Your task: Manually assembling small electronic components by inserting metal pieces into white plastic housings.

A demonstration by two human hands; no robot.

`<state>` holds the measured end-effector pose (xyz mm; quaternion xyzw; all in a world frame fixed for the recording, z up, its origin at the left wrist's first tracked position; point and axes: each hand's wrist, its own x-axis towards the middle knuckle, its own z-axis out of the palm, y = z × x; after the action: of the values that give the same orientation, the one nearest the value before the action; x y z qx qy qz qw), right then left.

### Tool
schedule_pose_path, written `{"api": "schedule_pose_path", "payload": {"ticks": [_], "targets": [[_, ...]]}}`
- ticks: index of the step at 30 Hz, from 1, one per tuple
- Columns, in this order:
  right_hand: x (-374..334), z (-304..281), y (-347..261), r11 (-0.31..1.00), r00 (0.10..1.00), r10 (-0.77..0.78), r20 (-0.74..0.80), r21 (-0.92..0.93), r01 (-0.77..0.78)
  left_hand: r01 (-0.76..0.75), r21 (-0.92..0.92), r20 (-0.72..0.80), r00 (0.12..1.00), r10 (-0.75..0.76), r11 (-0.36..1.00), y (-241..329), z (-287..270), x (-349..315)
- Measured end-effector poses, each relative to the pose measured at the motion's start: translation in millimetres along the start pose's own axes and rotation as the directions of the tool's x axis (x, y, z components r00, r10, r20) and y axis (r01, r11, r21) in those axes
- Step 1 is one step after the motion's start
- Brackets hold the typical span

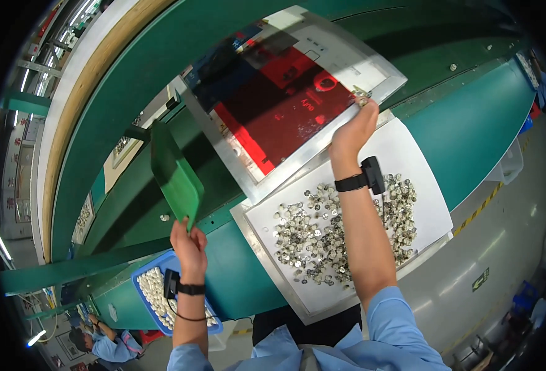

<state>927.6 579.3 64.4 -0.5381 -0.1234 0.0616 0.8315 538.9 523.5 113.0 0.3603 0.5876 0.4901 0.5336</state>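
Raised over the bench, a green shallow plastic tray [179,179] is pinched at its near corner by the fingers of my left hand [188,246]. My right hand [354,133] grips the near right edge of a metal-framed panel [285,99] with a red, white and dark printed face; the panel is tilted. A few small metallic parts [362,96] lie at the panel's edge by my fingertips. Under my right forearm, a white board in a metal frame [421,167] bears a spread of small white-and-metal parts [322,235]. My forearm hides some of them.
A blue tray [214,321] of white parts [155,297] stands at the near left of the green bench [236,266]. Behind is a green ledge [458,37] with a few stray parts. A green rail [118,263] crosses the left side. Another person [109,346] sits far left.
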Motion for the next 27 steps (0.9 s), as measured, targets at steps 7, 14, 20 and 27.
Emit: {"api": "schedule_pose_path", "payload": {"ticks": [7, 14, 20, 27], "targets": [[-78.5, 26.7, 7.1, 0.992, 0.994, 0.112, -0.01, -0.063, -0.112, 0.188, 0.0, -0.033, 0.982, -0.188, 0.982, -4.8, -35.2, -72.8], [-117.1, 57.3, 29.8, 0.987, 0.996, 0.093, -0.006, -0.131, -0.093, 0.271, -0.032, -0.045, 0.961, -0.273, 0.962, 1.6, -59.8, -83.2], [-135.2, 75.5, 46.0, 0.985, 0.995, 0.092, -0.028, -0.143, -0.095, 0.275, -0.061, -0.055, 0.959, -0.279, 0.959, 3.8, -82.1, -85.9], [-139.3, 86.7, 45.0, 0.986, 0.996, 0.06, 0.064, -0.161, -0.049, 0.295, -0.091, -0.049, 0.953, -0.3, 0.951, 8.1, -95.2, -81.7]]}}
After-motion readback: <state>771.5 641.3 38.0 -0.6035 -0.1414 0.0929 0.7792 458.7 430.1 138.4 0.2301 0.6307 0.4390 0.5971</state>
